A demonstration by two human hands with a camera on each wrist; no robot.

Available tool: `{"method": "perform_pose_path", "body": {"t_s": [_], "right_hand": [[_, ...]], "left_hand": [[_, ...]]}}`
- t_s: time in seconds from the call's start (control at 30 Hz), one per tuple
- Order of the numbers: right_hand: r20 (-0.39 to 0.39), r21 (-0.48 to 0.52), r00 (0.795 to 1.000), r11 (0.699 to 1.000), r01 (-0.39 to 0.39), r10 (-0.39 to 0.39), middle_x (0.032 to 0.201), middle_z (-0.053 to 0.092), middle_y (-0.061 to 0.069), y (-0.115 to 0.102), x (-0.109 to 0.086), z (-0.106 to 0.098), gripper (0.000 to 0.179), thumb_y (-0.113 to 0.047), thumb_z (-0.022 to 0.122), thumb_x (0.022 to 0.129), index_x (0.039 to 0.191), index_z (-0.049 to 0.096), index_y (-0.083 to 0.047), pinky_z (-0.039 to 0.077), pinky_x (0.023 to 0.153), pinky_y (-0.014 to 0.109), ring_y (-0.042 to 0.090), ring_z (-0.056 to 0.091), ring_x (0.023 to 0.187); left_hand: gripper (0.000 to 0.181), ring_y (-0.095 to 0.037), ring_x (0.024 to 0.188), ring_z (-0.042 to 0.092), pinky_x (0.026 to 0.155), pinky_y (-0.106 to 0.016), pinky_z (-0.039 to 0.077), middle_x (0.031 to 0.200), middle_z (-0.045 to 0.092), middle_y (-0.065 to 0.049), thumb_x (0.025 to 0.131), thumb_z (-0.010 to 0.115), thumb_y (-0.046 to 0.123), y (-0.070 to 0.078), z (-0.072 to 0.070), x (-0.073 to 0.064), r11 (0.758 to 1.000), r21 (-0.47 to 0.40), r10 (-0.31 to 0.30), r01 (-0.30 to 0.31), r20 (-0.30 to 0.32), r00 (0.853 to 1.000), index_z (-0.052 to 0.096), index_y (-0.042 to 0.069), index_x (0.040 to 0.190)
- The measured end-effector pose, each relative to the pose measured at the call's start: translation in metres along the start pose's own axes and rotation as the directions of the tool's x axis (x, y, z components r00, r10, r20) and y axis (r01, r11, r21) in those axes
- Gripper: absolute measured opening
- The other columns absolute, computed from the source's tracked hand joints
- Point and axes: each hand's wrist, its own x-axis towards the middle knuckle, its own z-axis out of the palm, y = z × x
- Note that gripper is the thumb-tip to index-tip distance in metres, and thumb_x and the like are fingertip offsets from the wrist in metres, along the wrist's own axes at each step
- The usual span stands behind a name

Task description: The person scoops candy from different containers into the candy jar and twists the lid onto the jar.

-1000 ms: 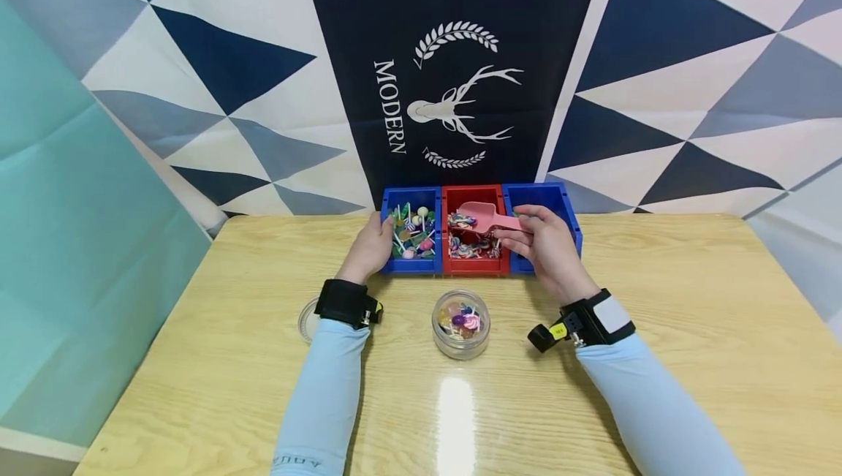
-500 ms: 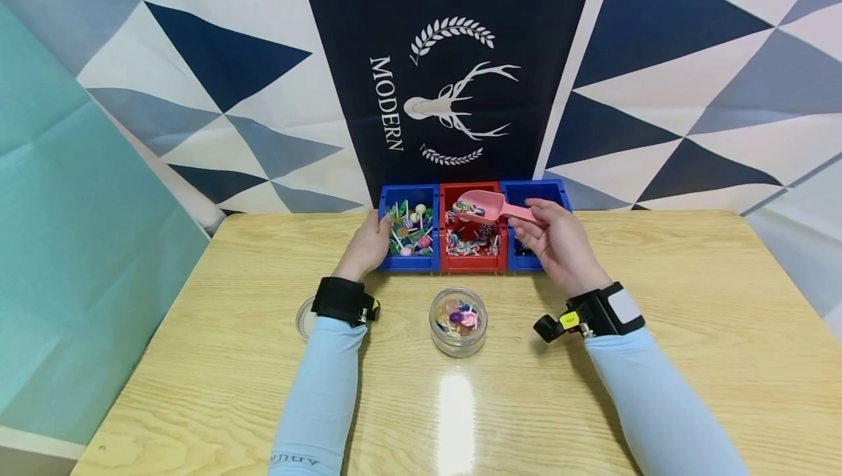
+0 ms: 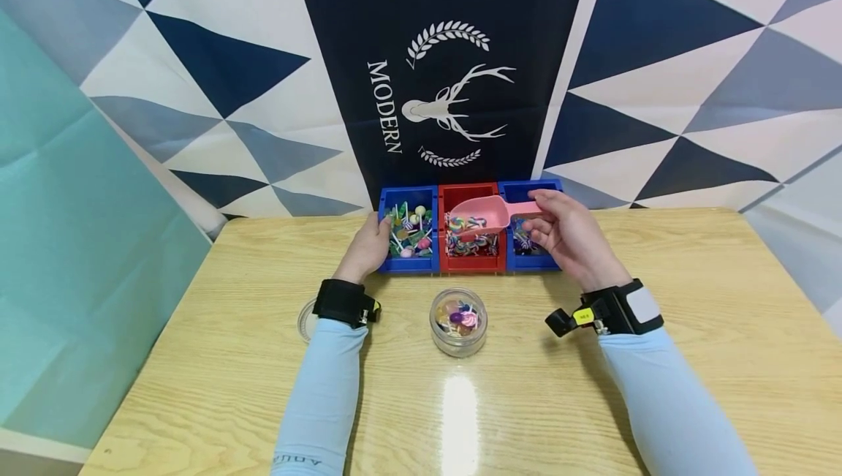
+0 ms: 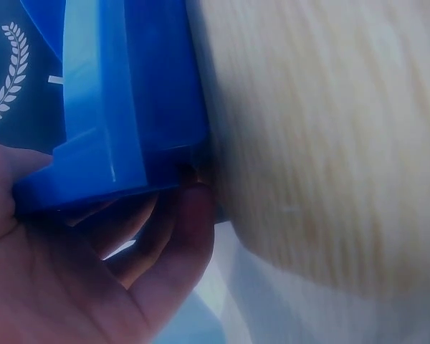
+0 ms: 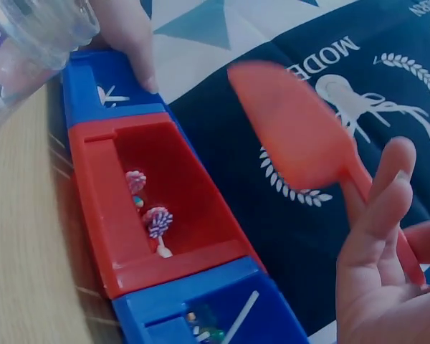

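pink scoop (image 3: 484, 211) is hovering over red bin (image 3: 473, 265), carrying small lollipops (image 3: 468, 224) | right hand (image 3: 574, 236) is pinching its handle (image 3: 522, 208) | left hand (image 3: 364, 247) is gripping the side of left blue bin (image 3: 409, 265) | candy jar (image 3: 458, 349) is standing in front of red bin

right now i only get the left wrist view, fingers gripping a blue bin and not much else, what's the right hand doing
Observer: The right hand holds a pink scoop by its handle.
Operator: anything in it
Observer: Yes, the head view shows multicoloured candies in the scoop.
Operator: anything else nearby i'm missing
Observer: A clear jar stands on the person's side of the red bin.
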Motion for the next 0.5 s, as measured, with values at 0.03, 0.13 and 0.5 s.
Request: {"method": "perform_pose_path", "body": {"t_s": [0.03, 0.13, 0.5], "right_hand": [[0.013, -0.034, 1.000, 0.999, 0.002, -0.001, 0.087, 0.070, 0.007, -0.001, -0.001, 0.002, 0.023, -0.016, 0.048, 0.106, 0.124, 0.048, -0.002, 0.053, 0.060, 0.020, 0.014, 0.068, 0.066], [0.055, -0.160, 0.998, 0.987, 0.004, 0.005, 0.085, 0.071, 0.006, -0.002, -0.004, 0.008, 0.024, -0.019, 0.051, 0.106, 0.121, 0.050, -0.001, 0.052, 0.058, 0.019, 0.013, 0.067, 0.063], [0.191, -0.644, 0.979, 0.762, 0.069, 0.072, 0.089, 0.062, 0.015, -0.001, -0.014, 0.024, 0.032, -0.028, 0.049, 0.107, 0.122, 0.053, 0.000, 0.057, 0.068, 0.031, 0.020, 0.066, 0.064]], "left_hand": [[0.049, -0.032, 0.134, 0.044, 0.110, -0.049, 0.034, 0.142, 0.048, -0.019, 0.111, 0.027, 0.033, 0.000, 0.000, 0.000, 1.000, 0.000, -0.002, 0.002, -0.001, 1.000, 0.033, 0.002, 0.148], [0.049, -0.032, 0.134, 0.043, 0.110, -0.049, 0.034, 0.143, 0.047, -0.019, 0.111, 0.027, 0.033, -0.001, 0.000, 0.000, 1.000, 0.002, -0.009, 0.009, -0.002, 1.000, 0.032, 0.002, 0.149], [0.052, -0.032, 0.139, 0.039, 0.112, -0.048, 0.032, 0.148, 0.044, -0.018, 0.111, 0.025, 0.037, 0.000, -0.001, 0.000, 1.000, 0.021, -0.009, 0.009, 0.005, 1.000, 0.030, 0.004, 0.151]]}}
